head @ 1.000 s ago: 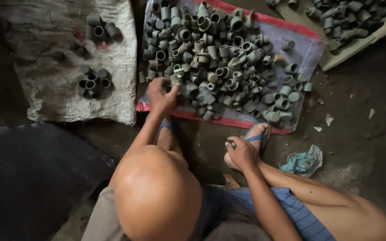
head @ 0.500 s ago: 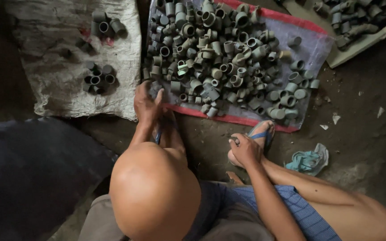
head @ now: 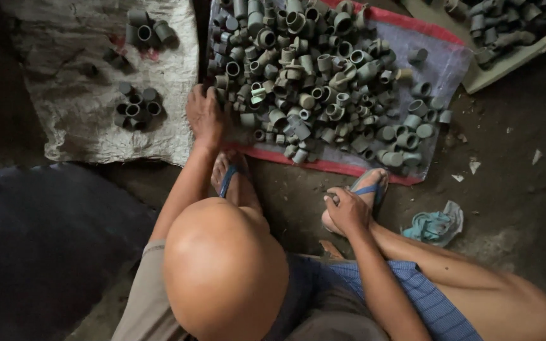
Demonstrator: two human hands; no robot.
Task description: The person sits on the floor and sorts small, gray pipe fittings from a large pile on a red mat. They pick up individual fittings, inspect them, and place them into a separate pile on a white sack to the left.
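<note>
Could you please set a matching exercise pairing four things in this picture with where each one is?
Things:
1. left hand
2. right hand
3. small cluster
4. rag

Places:
A. on the white sack
B. at the near left edge of the fittings pile
C. on the floor right of the sandalled foot
D. resting on the sandalled foot

Pairs: 1-B, 2-D, 3-A, 4-C

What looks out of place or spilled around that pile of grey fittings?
A few grey pipe fittings lie loose at the mat's right edge, apart from the heap. A crumpled teal rag and pale scraps litter the dirt floor. Nothing looks damaged.
</note>
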